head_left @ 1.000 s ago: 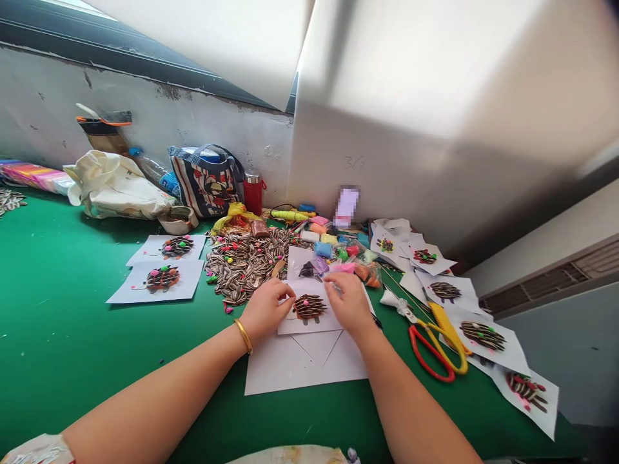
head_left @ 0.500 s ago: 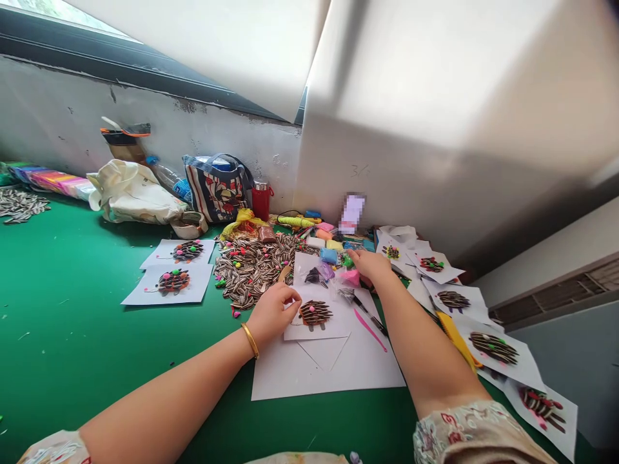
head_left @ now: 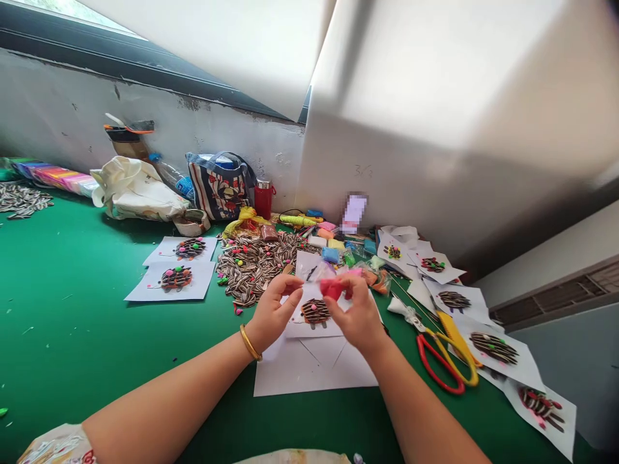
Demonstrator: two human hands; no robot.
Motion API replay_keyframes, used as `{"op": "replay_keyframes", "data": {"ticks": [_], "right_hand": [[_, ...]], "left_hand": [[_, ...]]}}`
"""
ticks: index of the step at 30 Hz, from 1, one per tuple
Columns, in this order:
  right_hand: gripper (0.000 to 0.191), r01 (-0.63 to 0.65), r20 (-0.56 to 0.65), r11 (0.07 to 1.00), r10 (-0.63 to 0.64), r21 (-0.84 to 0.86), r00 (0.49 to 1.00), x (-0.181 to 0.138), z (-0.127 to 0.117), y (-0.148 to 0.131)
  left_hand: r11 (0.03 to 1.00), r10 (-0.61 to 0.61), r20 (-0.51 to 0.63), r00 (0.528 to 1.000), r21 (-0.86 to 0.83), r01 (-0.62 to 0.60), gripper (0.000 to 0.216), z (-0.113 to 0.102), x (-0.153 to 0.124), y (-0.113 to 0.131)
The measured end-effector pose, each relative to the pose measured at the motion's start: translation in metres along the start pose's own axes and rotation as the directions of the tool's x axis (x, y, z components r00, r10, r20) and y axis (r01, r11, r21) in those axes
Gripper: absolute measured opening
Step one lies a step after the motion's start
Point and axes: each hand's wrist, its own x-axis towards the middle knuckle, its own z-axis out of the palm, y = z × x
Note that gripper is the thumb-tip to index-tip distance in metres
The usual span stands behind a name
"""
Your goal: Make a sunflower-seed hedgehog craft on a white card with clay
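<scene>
Red lump (head_left: 330,287) near bagged clay (head_left: 382,283)

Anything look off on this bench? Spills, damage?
Loose striped seeds lie heaped directly on the green table, with coloured bits mixed in. The wall has dark, scuffed patches below the window frame, which look like wear.

Left wrist (head_left: 256,336): 1 smooth gold bangle (head_left: 248,345). Left sleeve (head_left: 58,446) pale, white-and-red embroidery (head_left: 62,443). Forearms (head_left: 184,380) bare.
</scene>
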Motion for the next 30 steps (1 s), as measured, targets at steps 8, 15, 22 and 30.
{"op": "replay_keyframes", "data": {"ticks": [8, 15, 22, 30], "right_hand": [[0.03, 0.094, 0.058, 0.996, -0.094, -0.007, 0.994, -0.018, 0.012, -0.014], [0.02, 0.138, 0.092, 0.99, -0.137, -0.007, 0.986, -0.022, 0.018, -0.009], [0.016, 0.172, 0.08, 0.984, -0.175, 0.049, 0.981, -0.02, 0.012, -0.008], [0.017, 0.164, 0.029, 0.972, -0.171, 0.17, 0.985, -0.02, 0.012, -0.007]], "left_hand": [[0.995, -0.07, 0.044, 0.997, -0.073, 0.073, 0.016, 0.005, -0.006, 0.011], [0.911, -0.29, 0.114, 0.95, -0.27, 0.31, 0.033, 0.009, 0.0, 0.008], [0.806, -0.38, 0.155, 0.912, -0.428, 0.409, 0.041, 0.006, 0.002, 0.008], [0.55, -0.451, 0.287, 0.845, -0.657, 0.516, 0.029, 0.011, 0.0, 0.01]]}}
